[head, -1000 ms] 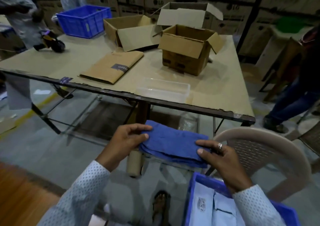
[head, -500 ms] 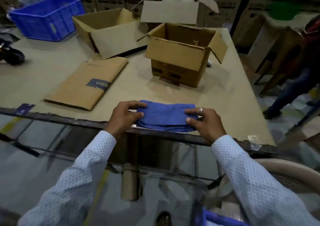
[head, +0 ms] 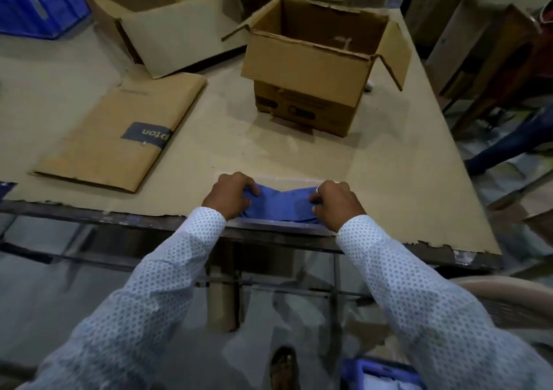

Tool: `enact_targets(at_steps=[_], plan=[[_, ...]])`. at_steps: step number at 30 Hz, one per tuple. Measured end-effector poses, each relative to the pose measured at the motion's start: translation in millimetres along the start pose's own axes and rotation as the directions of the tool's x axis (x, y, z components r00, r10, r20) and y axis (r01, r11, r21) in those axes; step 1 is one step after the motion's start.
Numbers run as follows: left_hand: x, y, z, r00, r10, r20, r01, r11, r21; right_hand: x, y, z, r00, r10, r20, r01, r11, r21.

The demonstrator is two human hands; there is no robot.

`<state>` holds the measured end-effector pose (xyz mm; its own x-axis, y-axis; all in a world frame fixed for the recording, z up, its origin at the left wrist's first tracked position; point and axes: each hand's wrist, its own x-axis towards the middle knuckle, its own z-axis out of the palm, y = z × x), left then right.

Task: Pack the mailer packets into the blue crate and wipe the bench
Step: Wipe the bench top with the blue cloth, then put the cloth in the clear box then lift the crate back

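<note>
A folded blue cloth [head: 282,205] lies at the near edge of the bench [head: 389,180], inside a clear shallow plastic tray [head: 287,180]. My left hand [head: 230,195] grips the cloth's left end and my right hand [head: 333,202], with a ring on one finger, grips its right end. A corner of a blue crate [head: 363,370] with white mailer packets [head: 386,385] inside shows on the floor at the bottom right.
An open cardboard box [head: 311,69] stands behind the cloth. A flattened carton [head: 119,135] lies to the left, another open box [head: 155,21] beyond it. A second blue crate [head: 39,3] sits far left. A beige plastic chair [head: 502,296] is on my right.
My hands carried the cloth up from over the floor onto the bench edge, then closed tighter on its two ends. The view came nearer to the bench.
</note>
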<state>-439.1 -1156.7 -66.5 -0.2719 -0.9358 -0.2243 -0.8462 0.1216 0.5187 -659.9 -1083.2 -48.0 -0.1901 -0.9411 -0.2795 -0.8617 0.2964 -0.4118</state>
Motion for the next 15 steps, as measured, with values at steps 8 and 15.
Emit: enact_targets(at_steps=[8,15], plan=[[1.8,0.8,12.3,0.997,-0.054,0.054,0.045,0.985,0.164,7.3,-21.4,5.5,0.988,-0.064,0.141,0.120,0.892,-0.436],[-4.6,10.3,14.0,0.999,0.041,-0.011,-0.035,0.952,0.305,4.2,-23.7,7.3,0.988,-0.148,0.046,0.145,0.768,-0.624]])
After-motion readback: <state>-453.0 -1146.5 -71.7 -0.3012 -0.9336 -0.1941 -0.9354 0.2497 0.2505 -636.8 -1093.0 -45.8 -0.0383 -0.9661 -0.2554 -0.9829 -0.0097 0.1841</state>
